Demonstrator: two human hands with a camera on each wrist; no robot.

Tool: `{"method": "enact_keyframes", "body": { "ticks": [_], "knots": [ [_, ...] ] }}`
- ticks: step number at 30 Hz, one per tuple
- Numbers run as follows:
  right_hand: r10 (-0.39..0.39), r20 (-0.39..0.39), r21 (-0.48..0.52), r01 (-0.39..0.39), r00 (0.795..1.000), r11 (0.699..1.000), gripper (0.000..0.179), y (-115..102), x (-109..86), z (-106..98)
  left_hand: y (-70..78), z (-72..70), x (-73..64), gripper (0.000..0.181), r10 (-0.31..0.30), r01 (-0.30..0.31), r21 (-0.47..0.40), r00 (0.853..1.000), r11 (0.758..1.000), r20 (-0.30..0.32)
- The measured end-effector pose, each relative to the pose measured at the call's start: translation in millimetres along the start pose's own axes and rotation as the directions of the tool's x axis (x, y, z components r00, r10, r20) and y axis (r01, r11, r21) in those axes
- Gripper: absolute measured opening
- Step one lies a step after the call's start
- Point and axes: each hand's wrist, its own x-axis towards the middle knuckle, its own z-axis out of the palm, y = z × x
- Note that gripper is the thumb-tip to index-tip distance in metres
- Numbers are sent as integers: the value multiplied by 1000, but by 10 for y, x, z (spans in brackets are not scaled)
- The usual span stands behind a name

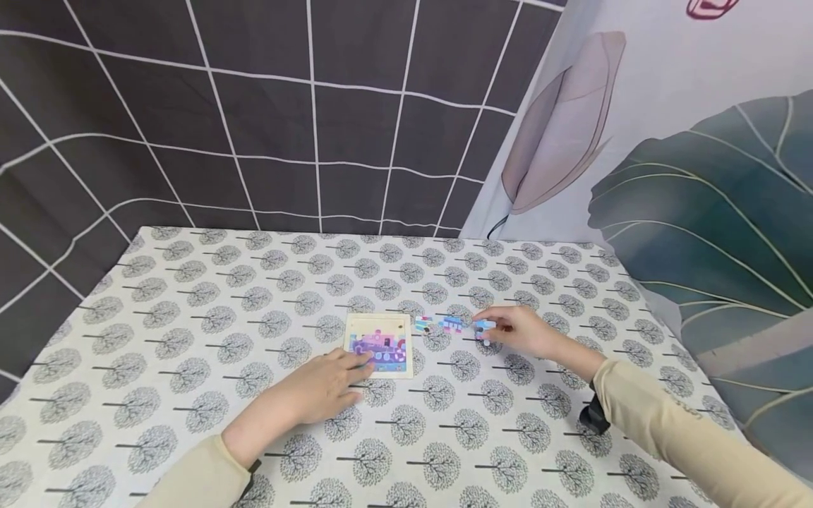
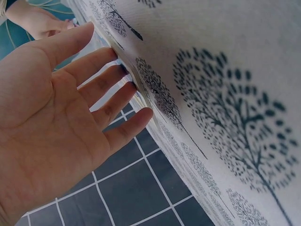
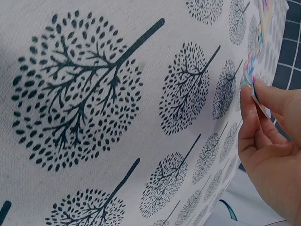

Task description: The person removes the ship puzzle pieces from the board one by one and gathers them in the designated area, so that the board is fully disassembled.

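A square puzzle board (image 1: 409,346) with a pale frame lies on the cloth, its lower part filled with a pink and purple picture. My left hand (image 1: 330,384) rests its straight fingertips on the board's left part; the left wrist view shows the open palm (image 2: 51,122). To the right, my right hand (image 1: 521,330) pinches a blue jigsaw piece (image 1: 483,329) between thumb and fingers. The right wrist view has that hand (image 3: 273,127) with the piece seen nearly edge-on. Loose pieces (image 1: 452,324) lie between the board and this hand.
A white cloth (image 1: 267,303) printed with grey trees covers the table. Behind it hangs a dark curtain (image 1: 254,113) with white grid lines. On the right is a pale curtain (image 1: 673,63) with large leaf prints.
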Motion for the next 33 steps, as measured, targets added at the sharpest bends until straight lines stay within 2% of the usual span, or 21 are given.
{"method": "enact_keyframes", "body": {
  "ticks": [8,16,22,27,33],
  "knots": [
    [17,-38,-4,-17,999,1000,33,76,14,24,2,6,-5,50,2,-2,5,1000,1000,-6],
    [18,-95,-108,-28,995,994,31,68,61,102,14,28,10,50,5,-5,-5,1000,1000,-14],
    [61,-162,-126,-82,985,989,31,33,56,143,21,38,4,50,2,-3,-13,1000,1000,-31],
    [105,-142,-119,-123,984,985,32,4,67,144,5,49,-4,50,3,-3,-7,999,1000,-34],
    [90,-97,-106,-100,991,989,32,7,87,124,-3,54,-12,50,-1,1,-1,999,1000,-34]
  ]
}}
